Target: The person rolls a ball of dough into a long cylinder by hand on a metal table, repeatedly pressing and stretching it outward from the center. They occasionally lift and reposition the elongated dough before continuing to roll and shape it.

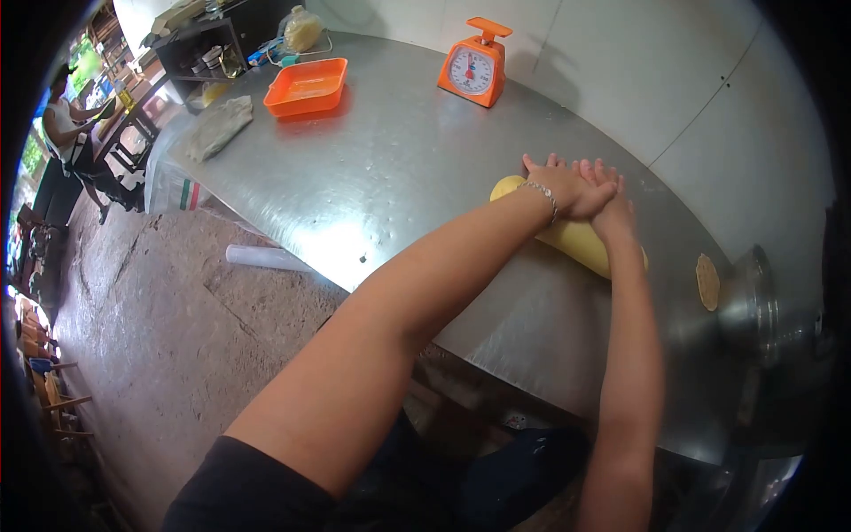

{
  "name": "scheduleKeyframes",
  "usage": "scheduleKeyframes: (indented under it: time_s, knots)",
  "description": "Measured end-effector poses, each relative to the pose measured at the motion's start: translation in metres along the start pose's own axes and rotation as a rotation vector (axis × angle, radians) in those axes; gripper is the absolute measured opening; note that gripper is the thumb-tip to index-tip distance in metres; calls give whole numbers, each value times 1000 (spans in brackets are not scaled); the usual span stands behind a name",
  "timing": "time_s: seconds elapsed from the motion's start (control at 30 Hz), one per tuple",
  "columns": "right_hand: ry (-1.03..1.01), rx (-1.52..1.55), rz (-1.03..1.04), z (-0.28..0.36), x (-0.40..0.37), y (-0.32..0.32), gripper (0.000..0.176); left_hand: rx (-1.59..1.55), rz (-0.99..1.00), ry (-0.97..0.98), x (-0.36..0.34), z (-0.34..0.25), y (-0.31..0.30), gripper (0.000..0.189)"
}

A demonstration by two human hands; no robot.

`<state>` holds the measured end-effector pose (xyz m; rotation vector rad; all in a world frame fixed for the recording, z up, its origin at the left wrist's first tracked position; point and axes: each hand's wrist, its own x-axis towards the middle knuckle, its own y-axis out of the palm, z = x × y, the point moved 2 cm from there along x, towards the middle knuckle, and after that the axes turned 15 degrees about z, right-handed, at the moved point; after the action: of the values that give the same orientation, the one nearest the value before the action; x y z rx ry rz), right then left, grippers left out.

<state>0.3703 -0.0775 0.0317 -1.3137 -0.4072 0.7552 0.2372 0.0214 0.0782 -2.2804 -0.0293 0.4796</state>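
A thick, smooth roll of yellow dough (576, 244) lies on the metal table (399, 133), close to the wall side. My left hand (567, 191), with a chain bracelet at the wrist, presses on the roll with its fingers stretched out. Beside it, my right hand (613, 213) also lies on the dough, fingers extended. The two hands overlap, the left thumb crossing the right hand. Neither hand is wrapped round anything. Parts of the dough are hidden under the hands and the left wrist.
An orange dial scale (474, 66) stands by the wall, with an orange tray (306, 89) and a grey cloth (220, 127) farther left. A metal pot (752, 301) and a flat tan piece (706, 282) are at right. A person (66, 129) stands in the far left background.
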Motion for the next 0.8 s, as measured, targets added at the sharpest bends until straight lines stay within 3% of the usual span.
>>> scheduleKeyframes:
  time_s: [0.1,0.2,0.4,0.5,0.6,0.63,0.8]
  knots:
    - [-47,3,111,-37,73,16,107,-20,39,-35,28,3,-10,91]
    - [-12,60,231,-18,64,-4,110,-44,58,-109,58,7,-16,90]
    - [68,0,234,-11,64,-7,105,0,75,-131,65,7,-22,91]
    - [8,-32,207,-24,66,5,99,45,63,-120,67,16,-12,100]
    - [12,-34,215,-4,24,-2,91,37,100,-130,67,23,2,102]
    - [-16,-39,113,9,-5,-6,85,43,60,-113,54,17,4,102]
    - [34,-16,167,32,-76,-14,86,208,12,-22,-12,9,22,106]
